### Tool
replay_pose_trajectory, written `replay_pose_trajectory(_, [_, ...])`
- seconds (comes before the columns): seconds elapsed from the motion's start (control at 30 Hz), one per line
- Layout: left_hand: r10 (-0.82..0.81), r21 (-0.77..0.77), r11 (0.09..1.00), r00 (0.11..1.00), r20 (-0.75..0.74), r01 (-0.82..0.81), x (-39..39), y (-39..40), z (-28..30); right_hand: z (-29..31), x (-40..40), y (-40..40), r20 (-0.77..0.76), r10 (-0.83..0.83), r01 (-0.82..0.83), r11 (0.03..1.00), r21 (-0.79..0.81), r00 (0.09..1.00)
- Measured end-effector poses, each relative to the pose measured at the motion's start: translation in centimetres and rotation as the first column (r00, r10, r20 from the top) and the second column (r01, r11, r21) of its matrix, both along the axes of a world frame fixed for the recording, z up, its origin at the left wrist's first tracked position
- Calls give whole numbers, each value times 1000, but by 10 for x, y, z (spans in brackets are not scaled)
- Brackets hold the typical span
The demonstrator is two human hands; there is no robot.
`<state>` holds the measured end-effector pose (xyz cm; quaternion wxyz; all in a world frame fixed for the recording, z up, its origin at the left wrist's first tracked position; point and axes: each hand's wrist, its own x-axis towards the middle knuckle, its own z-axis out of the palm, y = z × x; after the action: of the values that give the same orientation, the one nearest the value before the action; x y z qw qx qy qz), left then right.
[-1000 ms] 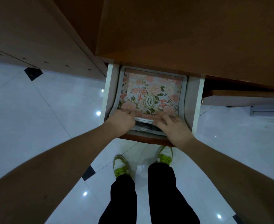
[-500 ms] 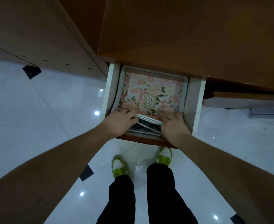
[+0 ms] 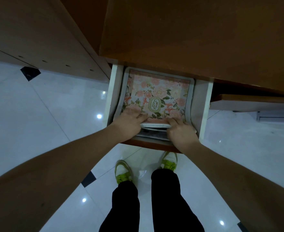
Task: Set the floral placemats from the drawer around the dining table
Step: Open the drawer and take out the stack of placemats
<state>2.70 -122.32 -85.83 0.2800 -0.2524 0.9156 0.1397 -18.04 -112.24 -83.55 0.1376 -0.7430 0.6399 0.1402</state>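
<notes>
A stack of floral placemats, pink flowers with a grey border and an oval "GARDEN" label, lies in the open white drawer under the brown wooden top. My left hand grips the stack's near edge on the left, thumb underneath. My right hand grips the same edge on the right. Between the hands the near edge is lifted off a dark layer below. The far part of the stack lies flat, partly under the wooden top.
The brown wooden top overhangs the drawer's back. A wooden panel with holes runs at the left. A low wooden shelf sits at the right. My feet in green shoes stand on glossy white floor tiles.
Both hands have slid from resting on the mats' front edge to gripping it. The near edge of the stack has risen slightly, showing a dark gap beneath.
</notes>
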Motion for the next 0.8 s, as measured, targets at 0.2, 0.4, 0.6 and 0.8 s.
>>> replay_pose_trajectory(0.2, [-62,-23,998,985,-160,59,13,-1,13,-4,-16,4,116,90,-94,995,29,989])
replay_pose_trajectory(0.4, [-137,-189,980,915,-379,68,24,0,28,9,-23,12,264,127,-93,986,-136,956])
replay_pose_trajectory(0.6, [-153,-222,974,875,-459,54,24,-5,36,20,-10,1,80,-132,133,991,-7,988])
replay_pose_trajectory(0.8, [-38,-122,992,846,-531,-32,37,-7,64,40,-7,-15,90,-100,110,988,-109,991])
